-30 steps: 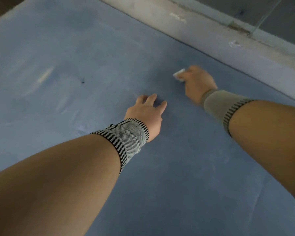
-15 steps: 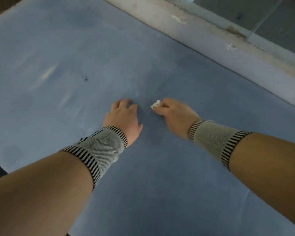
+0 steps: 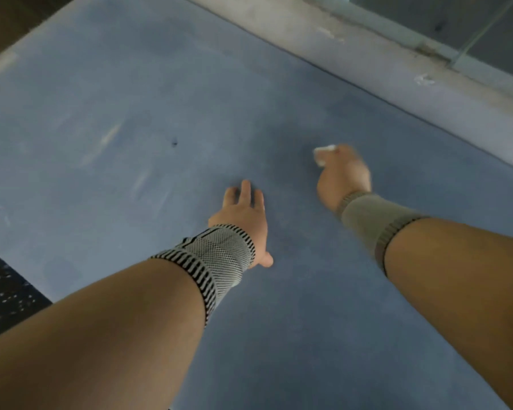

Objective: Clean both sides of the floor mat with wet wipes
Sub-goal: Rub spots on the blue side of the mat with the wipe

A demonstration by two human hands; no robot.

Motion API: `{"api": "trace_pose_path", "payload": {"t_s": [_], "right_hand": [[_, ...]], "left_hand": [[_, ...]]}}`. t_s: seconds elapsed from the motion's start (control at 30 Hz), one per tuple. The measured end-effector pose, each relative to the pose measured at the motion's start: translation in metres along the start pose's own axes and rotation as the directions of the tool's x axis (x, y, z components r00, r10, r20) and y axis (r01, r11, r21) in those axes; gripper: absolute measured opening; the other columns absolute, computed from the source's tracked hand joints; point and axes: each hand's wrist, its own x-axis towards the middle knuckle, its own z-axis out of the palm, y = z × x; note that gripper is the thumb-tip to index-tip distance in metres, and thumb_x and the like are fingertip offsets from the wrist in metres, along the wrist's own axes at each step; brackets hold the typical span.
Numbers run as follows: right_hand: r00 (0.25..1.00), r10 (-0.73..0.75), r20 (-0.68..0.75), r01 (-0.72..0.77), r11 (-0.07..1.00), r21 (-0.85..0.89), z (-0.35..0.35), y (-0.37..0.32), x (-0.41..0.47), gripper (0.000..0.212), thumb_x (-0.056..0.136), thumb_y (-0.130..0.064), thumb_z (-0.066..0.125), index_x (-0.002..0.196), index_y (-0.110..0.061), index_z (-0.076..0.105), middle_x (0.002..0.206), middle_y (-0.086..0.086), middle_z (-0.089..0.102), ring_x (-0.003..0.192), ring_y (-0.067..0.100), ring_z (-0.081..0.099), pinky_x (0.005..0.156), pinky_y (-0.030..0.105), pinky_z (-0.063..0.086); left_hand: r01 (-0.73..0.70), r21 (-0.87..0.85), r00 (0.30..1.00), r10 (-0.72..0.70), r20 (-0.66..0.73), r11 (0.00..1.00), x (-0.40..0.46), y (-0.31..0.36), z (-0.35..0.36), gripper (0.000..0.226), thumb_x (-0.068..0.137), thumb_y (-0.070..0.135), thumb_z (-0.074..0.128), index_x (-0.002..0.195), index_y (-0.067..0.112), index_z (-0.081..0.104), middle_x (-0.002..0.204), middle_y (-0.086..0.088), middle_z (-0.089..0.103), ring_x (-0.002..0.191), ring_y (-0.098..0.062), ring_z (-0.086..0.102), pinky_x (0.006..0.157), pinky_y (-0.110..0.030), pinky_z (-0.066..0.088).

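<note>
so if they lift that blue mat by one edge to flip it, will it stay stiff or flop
Probably flop: the blue mat looks thin and lies flat with a low edge against the floor. It is broad, so likely awkward rather than heavy. The left hand resting flat on it hints it may slide while the right hand rubs the wipe.

We press our left hand (image 3: pixel 245 214) flat on the blue floor mat (image 3: pixel 131 119) while our right hand (image 3: pixel 342 176) grips a white wet wipe (image 3: pixel 323 152) against it

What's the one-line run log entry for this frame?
phase: wiping top side | right hand: grips wet wipe on blue floor mat | left hand: flat, bracing mat
</note>
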Motion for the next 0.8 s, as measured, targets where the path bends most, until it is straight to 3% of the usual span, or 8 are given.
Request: {"api": "trace_pose_path", "payload": {"t_s": [0.13, 0.27, 0.4, 0.57, 0.63, 0.7, 0.77, 0.8], "right_hand": [[0.863, -0.454, 0.223, 0.437, 0.891, 0.122, 0.009, -0.021, -0.032, 0.038, 0.091, -0.009, 0.051, 0.128, -0.019, 0.056, 0.110, 0.008, 0.054, 0.100, 0.031, 0.055, 0.080, 0.027, 0.042], [0.992, 0.047, 0.120, -0.061, 0.991, 0.116, -0.003, -0.006, -0.010, 0.039, 0.094, -0.015, 0.050, 0.131, -0.025, 0.052, 0.126, 0.000, 0.051, 0.116, 0.025, 0.051, 0.087, 0.017, 0.034], [0.838, -0.444, 0.317, 0.427, 0.895, 0.127, 0.009, -0.037, -0.067, 0.051, 0.087, -0.006, 0.056, 0.136, -0.019, 0.048, 0.120, 0.004, 0.051, 0.107, 0.024, 0.052, 0.083, 0.026, 0.040], [0.997, 0.006, 0.078, -0.007, 1.000, 0.012, -0.004, -0.003, -0.028, 0.037, 0.091, -0.008, 0.049, 0.126, -0.018, 0.056, 0.114, 0.006, 0.053, 0.102, 0.027, 0.052, 0.082, 0.026, 0.040], [0.974, -0.191, 0.123, 0.184, 0.980, 0.072, 0.001, -0.032, -0.047, 0.038, 0.087, -0.003, 0.051, 0.122, -0.013, 0.059, 0.116, 0.012, 0.057, 0.106, 0.032, 0.054, 0.089, 0.032, 0.043], [0.825, -0.476, 0.303, 0.429, 0.878, 0.210, 0.009, -0.042, -0.078, 0.023, 0.091, -0.014, 0.052, 0.109, -0.023, 0.063, 0.100, 0.003, 0.060, 0.092, 0.027, 0.058, 0.076, 0.034, 0.047], [0.731, -0.571, 0.374, 0.548, 0.817, 0.177, 0.002, -0.027, -0.074, 0.022, 0.092, -0.015, 0.049, 0.107, -0.027, 0.060, 0.088, -0.003, 0.050, 0.080, 0.023, 0.052, 0.064, 0.029, 0.038], [0.780, -0.521, 0.346, 0.523, 0.847, 0.097, 0.001, -0.016, -0.060, 0.029, 0.090, -0.009, 0.049, 0.114, -0.023, 0.059, 0.092, 0.000, 0.049, 0.083, 0.026, 0.052, 0.065, 0.030, 0.036]], "left_hand": [[-0.024, -0.043, 1.000, 0.024, -0.012, 0.999, 0.000, -0.006, 0.002, 0.130, 0.068, 0.057, 0.079, 0.153, 0.016, -0.011, 0.158, 0.002, -0.023, 0.147, -0.026, -0.012, 0.106, -0.046, 0.040], [-0.038, -0.049, 0.999, 0.038, -0.010, 0.998, -0.001, -0.007, 0.004, 0.128, 0.069, 0.057, 0.078, 0.153, 0.018, -0.009, 0.158, 0.003, -0.023, 0.146, -0.027, -0.012, 0.104, -0.047, 0.042], [-0.043, -0.076, 0.999, 0.043, -0.014, 0.996, 0.001, -0.011, 0.003, 0.129, 0.069, 0.056, 0.079, 0.153, 0.018, -0.011, 0.158, 0.003, -0.022, 0.146, -0.026, -0.013, 0.107, -0.048, 0.040], [-0.049, -0.072, 0.998, 0.046, -0.037, 0.996, 0.002, -0.010, 0.009, 0.127, 0.068, 0.056, 0.079, 0.153, 0.021, -0.008, 0.158, 0.005, -0.023, 0.146, -0.025, -0.013, 0.105, -0.047, 0.040], [-0.036, -0.088, 0.999, 0.033, -0.040, 0.995, 0.005, -0.013, 0.007, 0.128, 0.068, 0.055, 0.080, 0.153, 0.022, -0.008, 0.157, 0.007, -0.023, 0.146, -0.026, -0.013, 0.106, -0.047, 0.040], [-0.028, -0.091, 1.000, 0.027, -0.012, 0.995, 0.005, -0.012, 0.006, 0.128, 0.066, 0.055, 0.081, 0.153, 0.022, -0.007, 0.158, 0.007, -0.022, 0.146, -0.026, -0.013, 0.106, -0.048, 0.040], [-0.029, -0.052, 0.999, 0.027, -0.040, 0.998, 0.003, -0.011, 0.008, 0.127, 0.065, 0.058, 0.080, 0.153, 0.024, -0.004, 0.158, 0.008, -0.020, 0.147, -0.025, -0.010, 0.105, -0.049, 0.041], [-0.034, -0.041, 0.997, 0.031, -0.063, 0.999, 0.003, -0.012, 0.008, 0.127, 0.064, 0.060, 0.080, 0.153, 0.024, -0.003, 0.159, 0.007, -0.018, 0.147, -0.024, -0.008, 0.105, -0.049, 0.041]]}}
